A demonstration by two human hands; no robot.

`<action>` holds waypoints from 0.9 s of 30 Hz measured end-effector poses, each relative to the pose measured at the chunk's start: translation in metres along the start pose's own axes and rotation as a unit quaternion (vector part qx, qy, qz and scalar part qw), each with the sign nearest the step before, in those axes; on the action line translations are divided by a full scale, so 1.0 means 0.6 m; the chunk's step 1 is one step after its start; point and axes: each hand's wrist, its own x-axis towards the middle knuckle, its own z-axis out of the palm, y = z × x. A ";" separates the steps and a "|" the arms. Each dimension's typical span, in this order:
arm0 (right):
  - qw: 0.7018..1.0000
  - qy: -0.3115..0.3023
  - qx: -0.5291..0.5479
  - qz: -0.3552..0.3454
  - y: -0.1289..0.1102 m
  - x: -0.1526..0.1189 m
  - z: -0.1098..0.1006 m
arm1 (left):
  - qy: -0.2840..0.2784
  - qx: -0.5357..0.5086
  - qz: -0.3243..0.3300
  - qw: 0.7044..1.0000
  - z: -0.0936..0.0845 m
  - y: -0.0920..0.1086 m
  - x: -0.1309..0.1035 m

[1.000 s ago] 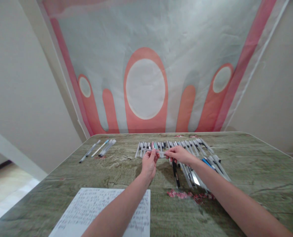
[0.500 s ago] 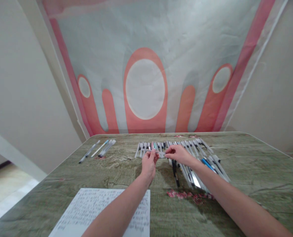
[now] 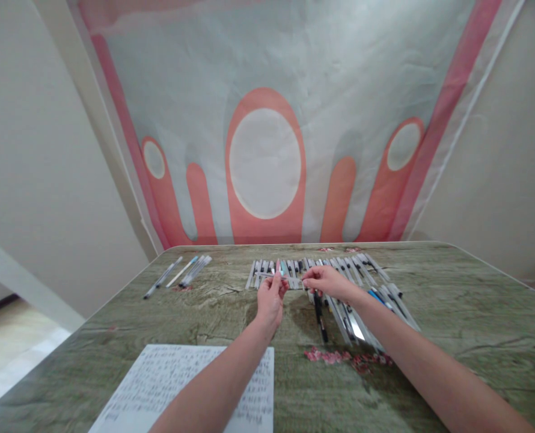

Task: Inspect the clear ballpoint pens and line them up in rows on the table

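Note:
A slim clear pen [image 3: 291,278] lies crosswise between my two hands, above the row of pens. My left hand [image 3: 271,299] is closed on its barrel, thumb on top. At the pen's right end, my right hand [image 3: 322,281] pinches with thumb and fingertips; whether it grips a cap or the tip is too small to make out. Behind and below the hands, a row of clear pens [image 3: 250,274] with dark ends lies side by side on the table. Nearer, under my right wrist, more pens [image 3: 339,319] lie close together, a black pen [image 3: 320,319] at their left.
A few pens [image 3: 195,270] lie apart at the table's left, one light blue and white. A sheet of handwriting [image 3: 159,385] rests at the front, partly under my left forearm. The wood-patterned table [image 3: 195,319] meets a wall with a pink and grey hanging [image 3: 362,78].
Both hands stay nearly in place with the pen between them. My left hand has shifted very slightly left, and the right hand has hardly moved.

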 end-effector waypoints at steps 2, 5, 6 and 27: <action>1.000 -0.001 0.015 0.011 0.001 0.000 0.000 | 0.003 0.004 -0.003 1.000 0.001 0.001 -0.001; 0.999 -0.015 0.033 0.034 -0.001 -0.003 0.000 | 0.009 0.013 -0.003 1.000 0.002 0.003 -0.002; 0.998 -0.020 0.040 0.037 -0.002 -0.003 0.000 | 0.010 0.016 -0.001 1.000 0.003 0.004 -0.002; 0.985 -0.034 -0.166 0.008 -0.047 -0.055 -0.144 | 0.137 0.022 0.106 0.985 -0.007 0.002 0.009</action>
